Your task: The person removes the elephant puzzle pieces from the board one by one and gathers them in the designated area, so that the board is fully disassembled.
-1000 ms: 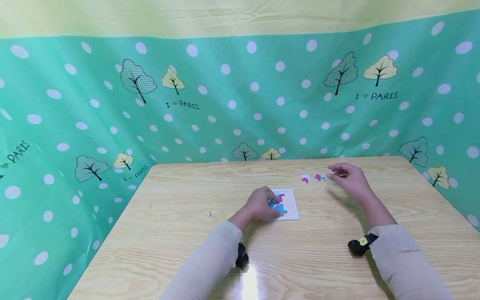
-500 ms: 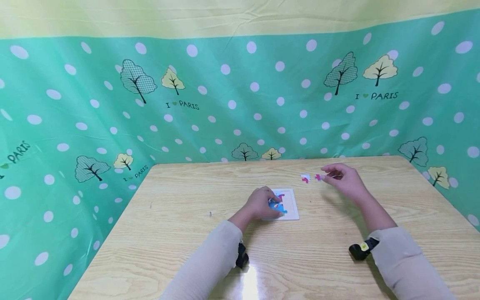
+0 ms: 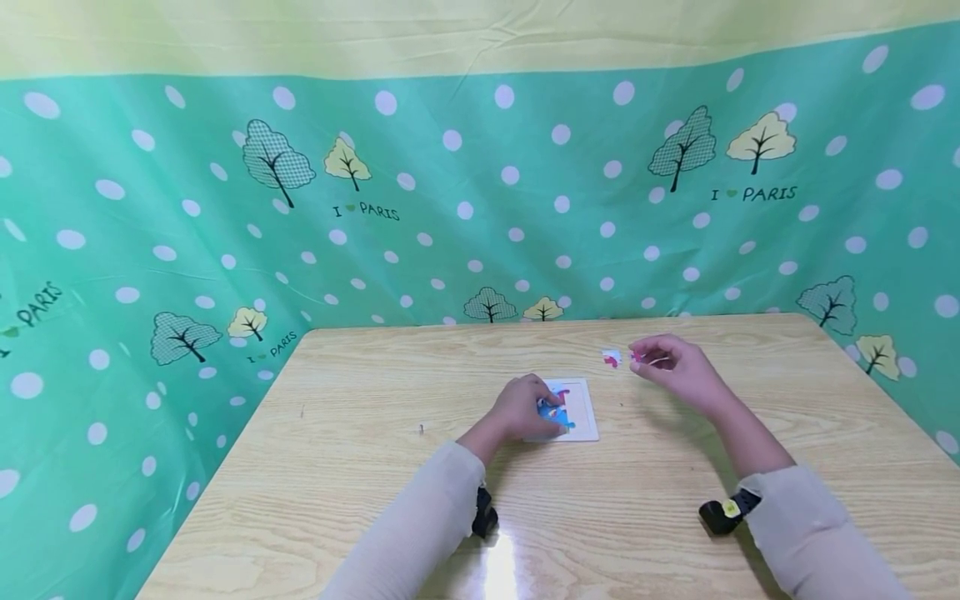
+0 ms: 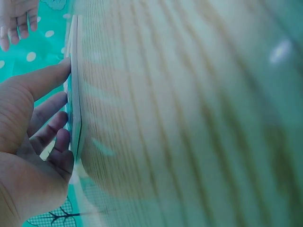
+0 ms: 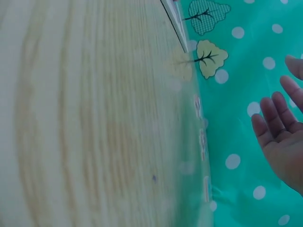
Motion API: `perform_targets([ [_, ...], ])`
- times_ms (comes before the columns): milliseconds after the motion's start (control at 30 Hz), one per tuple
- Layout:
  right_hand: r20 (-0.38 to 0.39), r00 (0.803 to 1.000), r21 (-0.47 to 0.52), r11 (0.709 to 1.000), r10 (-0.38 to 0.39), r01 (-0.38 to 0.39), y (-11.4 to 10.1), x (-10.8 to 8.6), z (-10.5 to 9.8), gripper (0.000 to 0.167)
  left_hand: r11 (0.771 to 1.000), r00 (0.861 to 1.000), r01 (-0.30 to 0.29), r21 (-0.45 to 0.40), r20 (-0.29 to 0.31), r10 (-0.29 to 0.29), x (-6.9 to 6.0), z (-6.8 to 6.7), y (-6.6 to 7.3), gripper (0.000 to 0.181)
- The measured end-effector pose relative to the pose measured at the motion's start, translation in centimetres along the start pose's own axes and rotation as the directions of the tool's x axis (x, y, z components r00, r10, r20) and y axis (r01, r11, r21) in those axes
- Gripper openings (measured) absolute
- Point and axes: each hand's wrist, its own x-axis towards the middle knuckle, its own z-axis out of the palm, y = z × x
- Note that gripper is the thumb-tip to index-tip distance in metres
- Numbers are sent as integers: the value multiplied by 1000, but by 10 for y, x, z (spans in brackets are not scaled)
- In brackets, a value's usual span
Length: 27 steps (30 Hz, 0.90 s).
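A small white puzzle frame (image 3: 591,421) lies mid-table with blue and pink jigsaw pieces (image 3: 557,411) in its left part; its right part shows a bare pale base. My left hand (image 3: 517,407) rests on the frame's left side. In the left wrist view, its fingertips touch the frame (image 4: 77,101), seen edge-on. My right hand (image 3: 681,369) hovers over loose jigsaw pieces with its fingers relaxed, holding nothing. Left of it lies a pink-and-white piece (image 3: 611,358); another pink piece (image 3: 634,356) is partly hidden by the fingers. The right wrist view shows a third piece (image 5: 207,189) on the table.
The wooden table (image 3: 360,500) reaches back to a green dotted curtain (image 3: 420,183). A tiny dark speck (image 3: 422,428) lies on the wood left of the left hand. A black camera (image 3: 720,517) sits at the right wrist.
My right hand has moved left over the loose pieces, hiding the rightmost one and part of the middle one. The left hand has stayed on the frame.
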Motion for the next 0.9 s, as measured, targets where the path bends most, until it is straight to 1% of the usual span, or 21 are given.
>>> perform_targets([
  [100, 27, 999, 8, 1000, -19, 19, -5, -2, 2, 39, 1000, 1000, 1, -6, -1, -1, 0, 0, 0, 32],
  [267, 48, 998, 28, 999, -44, 43, -12, -4, 6, 38, 1000, 1000, 4, -5, -3, -4, 0, 1, 0, 31],
  [633, 86, 991, 98, 991, -104, 95, -17, -7, 17, 32, 1000, 1000, -2, -9, -5, 2, 0, 2, 0, 32],
  [833, 103, 988, 149, 984, -114, 98, -20, -10, 24, 30, 1000, 1000, -6, -6, -2, 6, 0, 1, -1, 33],
  [900, 113, 988, 154, 984, -107, 89, -20, -11, 27, 31, 1000, 1000, -5, -8, 3, 5, -1, 1, -1, 33],
])
